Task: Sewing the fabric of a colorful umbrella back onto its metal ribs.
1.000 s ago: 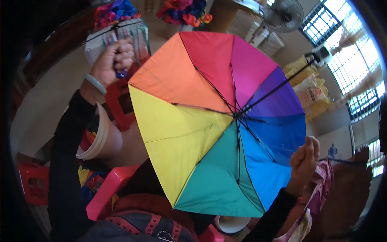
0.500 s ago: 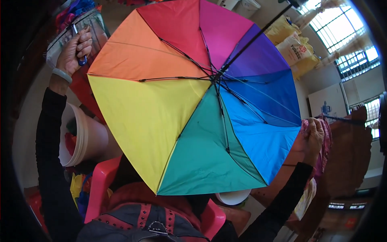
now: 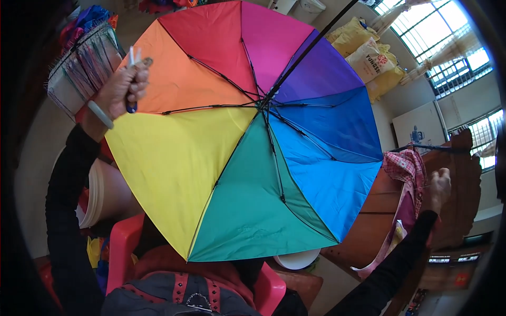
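In front of me an open rainbow-coloured umbrella (image 3: 211, 142) lies spread upside down, its inner side, black ribs and shaft (image 3: 311, 50) facing me. My left hand (image 3: 124, 87) is closed around small scissors (image 3: 133, 57) by the orange panel; their blades point up, slightly apart, and a blue handle shows below the fingers. To the right, past the blue panel's edge, my right hand (image 3: 438, 184) is raised with its fingers pinched together, apart from the umbrella. Whatever those fingers hold is too small to make out. A pink checked cloth (image 3: 406, 167) hangs beside that hand.
A brown wooden table (image 3: 363, 205) lies under the umbrella's right side. White buckets (image 3: 103, 195) stand at the left, near a pink plastic chair (image 3: 124, 247). Hanging threads (image 3: 87, 60) fill a rack at upper left. Stuffed yellow and white sacks (image 3: 371, 63) sit below the window.
My left hand with the scissors has moved right over the orange panel, the blades now showing apart. My right hand has pulled away rightward from the umbrella's blue edge. The view has shifted slightly.
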The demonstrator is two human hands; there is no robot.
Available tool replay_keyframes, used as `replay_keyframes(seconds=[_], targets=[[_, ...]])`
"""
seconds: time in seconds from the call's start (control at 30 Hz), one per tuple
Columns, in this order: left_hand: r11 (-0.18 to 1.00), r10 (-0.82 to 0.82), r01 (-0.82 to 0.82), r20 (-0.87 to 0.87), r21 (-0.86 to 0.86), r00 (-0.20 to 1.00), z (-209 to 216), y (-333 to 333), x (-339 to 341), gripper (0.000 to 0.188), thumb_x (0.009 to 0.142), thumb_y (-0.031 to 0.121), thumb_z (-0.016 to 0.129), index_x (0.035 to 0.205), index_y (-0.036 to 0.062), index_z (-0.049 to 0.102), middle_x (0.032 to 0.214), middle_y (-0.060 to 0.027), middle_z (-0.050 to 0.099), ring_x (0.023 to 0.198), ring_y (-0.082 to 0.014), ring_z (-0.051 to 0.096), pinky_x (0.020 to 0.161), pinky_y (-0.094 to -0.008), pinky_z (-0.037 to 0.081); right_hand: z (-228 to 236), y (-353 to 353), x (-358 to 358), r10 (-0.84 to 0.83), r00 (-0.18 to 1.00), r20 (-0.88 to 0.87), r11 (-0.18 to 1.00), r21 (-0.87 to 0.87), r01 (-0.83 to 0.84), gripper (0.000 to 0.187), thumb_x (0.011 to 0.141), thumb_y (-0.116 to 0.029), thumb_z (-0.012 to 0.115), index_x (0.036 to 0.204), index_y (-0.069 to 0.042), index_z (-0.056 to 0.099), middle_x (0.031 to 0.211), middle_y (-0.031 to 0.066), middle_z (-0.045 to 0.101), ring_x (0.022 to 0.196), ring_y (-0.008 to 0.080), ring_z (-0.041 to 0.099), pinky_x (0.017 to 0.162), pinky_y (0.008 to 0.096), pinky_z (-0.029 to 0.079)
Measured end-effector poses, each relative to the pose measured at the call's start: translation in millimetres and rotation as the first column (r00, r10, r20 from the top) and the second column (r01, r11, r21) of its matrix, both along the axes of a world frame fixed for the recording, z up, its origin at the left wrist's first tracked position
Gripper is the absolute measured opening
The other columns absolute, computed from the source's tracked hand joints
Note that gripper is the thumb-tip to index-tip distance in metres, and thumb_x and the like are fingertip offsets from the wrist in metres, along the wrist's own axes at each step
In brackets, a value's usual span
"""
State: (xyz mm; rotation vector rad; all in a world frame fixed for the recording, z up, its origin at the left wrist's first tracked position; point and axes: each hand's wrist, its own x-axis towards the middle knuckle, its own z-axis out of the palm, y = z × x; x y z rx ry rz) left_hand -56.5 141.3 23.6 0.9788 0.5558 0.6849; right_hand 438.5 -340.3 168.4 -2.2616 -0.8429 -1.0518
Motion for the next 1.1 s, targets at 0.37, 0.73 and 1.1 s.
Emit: replay_keyframes(seconds=[0.37, 0.73, 1.1], targets=[[0.805, -0.548, 0.502, -0.074, -0.316, 0.833, -14.5, -140.7, 66.5, 0.013, 0.09, 0.023, 0.046, 0.083, 0.0113, 0.045, 0.055, 0.0037, 0.039, 0.04, -0.0053, 0.031, 0.036, -0.0202, 0.027, -150.5, 199.5, -266.5, 0.711, 0.173, -0.682, 0.504, 0.321, -0.802, 0.02, 0.074, 0.005, 0.061, 0.092, -0.002, 0.057, 0.091, 0.0071, 0.056, 0.072, 0.013, 0.058, 0.061, 0.024, 0.048], [0.692, -0.625, 0.597, 0.077, -0.406, 0.777, -33.6, -168.0, 70.2, 0.022, 0.091, 0.029, 0.047, 0.08, 0.01, 0.046, 0.053, 0.0027, 0.041, 0.041, -0.0054, 0.034, 0.037, -0.0195, 0.029, -189.1, 192.5, -290.9, 0.803, -0.042, -0.594, 0.408, 0.6, -0.689, 0.012, 0.08, 0.006, 0.054, 0.092, 0.002, 0.054, 0.086, 0.0078, 0.055, 0.072, 0.0128, 0.056, 0.059, 0.0244, 0.048], [0.27, -0.539, 0.569, -0.367, 0.777, 0.758, -60.4, -185.4, 36.4, 0.028, 0.082, 0.027, 0.058, 0.1, 0.0062, 0.052, 0.079, -0.0094, 0.058, 0.058, -0.024, 0.056, 0.05, -0.0316, 0.046, -150.9, 171.2, -185.8, 0.74, 0.123, -0.662, 0.645, 0.645, -0.41, 0.01, 0.087, -0.011, 0.051, 0.088, -0.002, 0.053, 0.078, 0.0085, 0.057, 0.062, 0.0129, 0.058, 0.053, 0.0254, 0.051]])
